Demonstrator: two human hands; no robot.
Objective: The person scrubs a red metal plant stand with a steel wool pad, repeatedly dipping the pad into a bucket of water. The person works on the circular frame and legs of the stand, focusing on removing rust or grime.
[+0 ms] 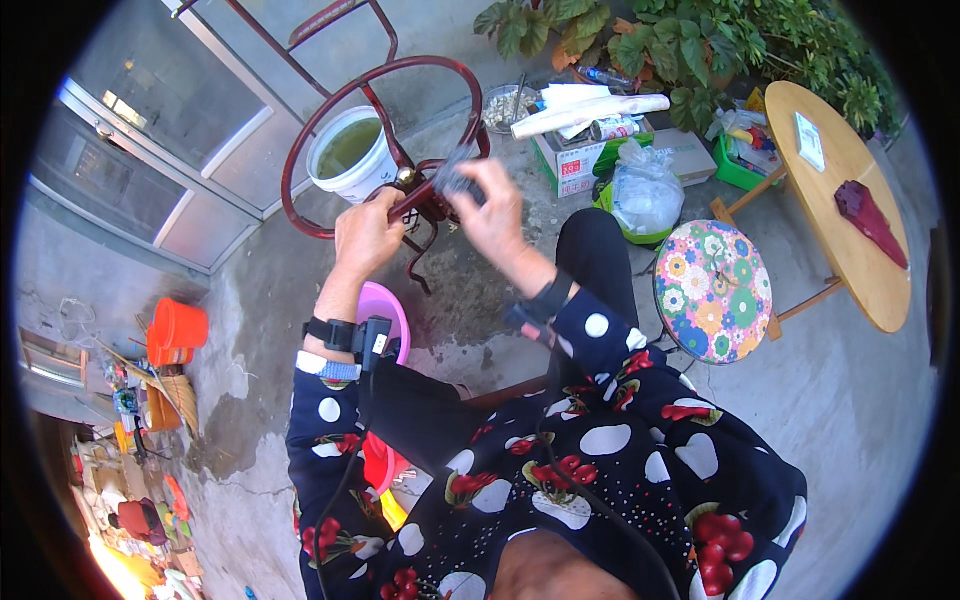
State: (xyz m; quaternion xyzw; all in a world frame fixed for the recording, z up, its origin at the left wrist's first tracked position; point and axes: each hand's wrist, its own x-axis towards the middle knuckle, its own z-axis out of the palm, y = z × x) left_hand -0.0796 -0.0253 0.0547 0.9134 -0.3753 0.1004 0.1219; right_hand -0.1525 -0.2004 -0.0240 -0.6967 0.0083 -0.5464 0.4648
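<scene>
My left hand (367, 232) is closed around a bar of a dark red metal frame (390, 135) with a large ring and curled legs. In my right hand (491, 214) is a dark grey scrubbing pad or cloth (455, 178), pressed against or held very close to the frame's middle. Motion blurs the pad, so its exact kind is unclear. A round brass-coloured knob (406, 176) sits at the frame's hub. Behind the ring stands a white plastic bucket (356, 184) of greenish water. Below my left wrist, a pink basin (390, 319) is partly hidden by my arm.
At the right stand a flower-patterned round stool (712, 292) and a wooden table (817, 157) bearing a dark red cloth item (870, 221). Cartons (577, 161) and a bagged green basin (646, 191) lie ahead. Orange buckets (178, 330) stand left, near glazed metal doors (161, 187).
</scene>
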